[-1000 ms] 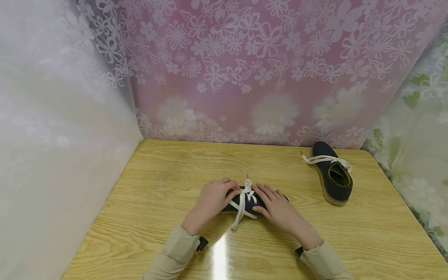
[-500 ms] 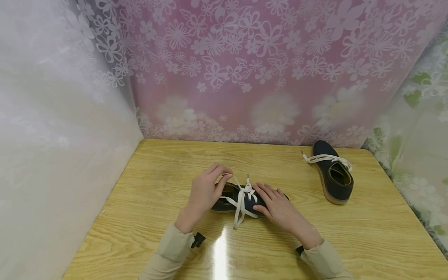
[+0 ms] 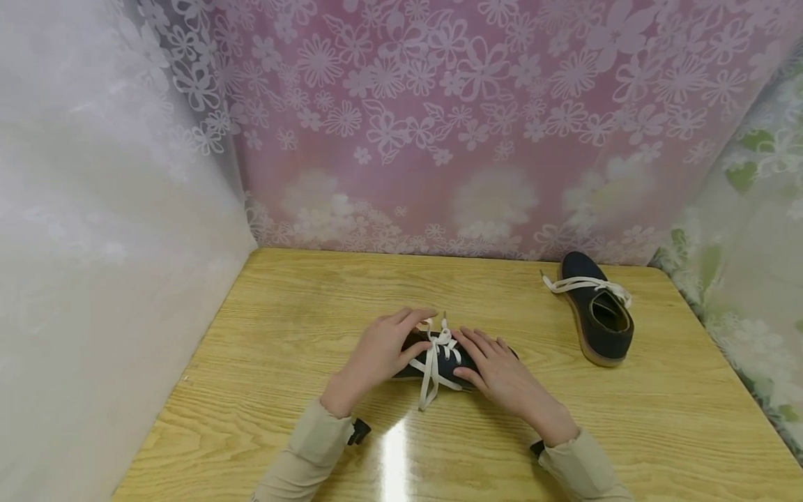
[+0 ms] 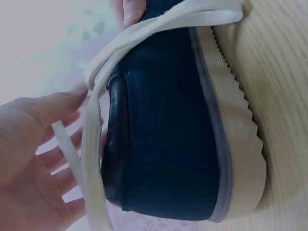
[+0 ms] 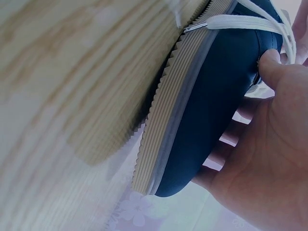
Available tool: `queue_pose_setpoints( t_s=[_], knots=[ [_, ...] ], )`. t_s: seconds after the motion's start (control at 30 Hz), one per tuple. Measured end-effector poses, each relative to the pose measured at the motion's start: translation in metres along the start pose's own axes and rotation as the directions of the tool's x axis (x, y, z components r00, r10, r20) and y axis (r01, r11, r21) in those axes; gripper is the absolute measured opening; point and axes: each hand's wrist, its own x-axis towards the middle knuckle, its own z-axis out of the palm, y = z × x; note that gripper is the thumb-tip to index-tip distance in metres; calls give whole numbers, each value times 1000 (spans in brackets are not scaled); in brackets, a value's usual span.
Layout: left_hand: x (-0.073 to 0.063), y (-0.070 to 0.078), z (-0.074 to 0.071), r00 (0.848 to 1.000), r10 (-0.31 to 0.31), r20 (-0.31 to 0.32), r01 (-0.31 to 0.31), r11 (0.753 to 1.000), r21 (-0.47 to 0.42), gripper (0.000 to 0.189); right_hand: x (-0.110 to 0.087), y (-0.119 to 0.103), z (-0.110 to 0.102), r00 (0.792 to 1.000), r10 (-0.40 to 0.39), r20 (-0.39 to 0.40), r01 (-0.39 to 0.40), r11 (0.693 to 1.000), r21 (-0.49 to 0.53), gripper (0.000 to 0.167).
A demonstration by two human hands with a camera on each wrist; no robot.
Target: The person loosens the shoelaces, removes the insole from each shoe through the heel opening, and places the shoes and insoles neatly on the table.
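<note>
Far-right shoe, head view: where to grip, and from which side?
Probably the heel collar, from above on the near side. The far-right shoe sits sole down, heel toward the person, opening up, so a thumb could go inside; its white laces lie across the front, off the heel.

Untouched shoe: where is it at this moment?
In the head view, the untouched shoe stands on the right side of the wooden table, toward the back edge by the pink curtain, beyond the right hand.
</note>
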Motion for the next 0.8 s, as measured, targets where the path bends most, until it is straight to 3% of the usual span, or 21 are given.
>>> queue_pose_setpoints(
  t_s=[0.17,0.47,0.67,0.8],
  knots=[
    [1,1,4,1000,26,-8,-26,1000,13,17,0,-2,-1,1000,-12,-21,12,1000,3,68],
    [0,4,7,999,26,-42,-24,998,51,10,-1,-2,-2,1000,-5,-15,5,1000,10,68],
    [1,3,9,996,13,-86,-5,995,95,6,-1,-1,-1,1000,-5,-11,5,1000,-4,68],
    [2,3,6,987,18,-162,-7,997,71,4,-1,-1,-1,1000,-12,-16,12,1000,-13,68]
  ],
)
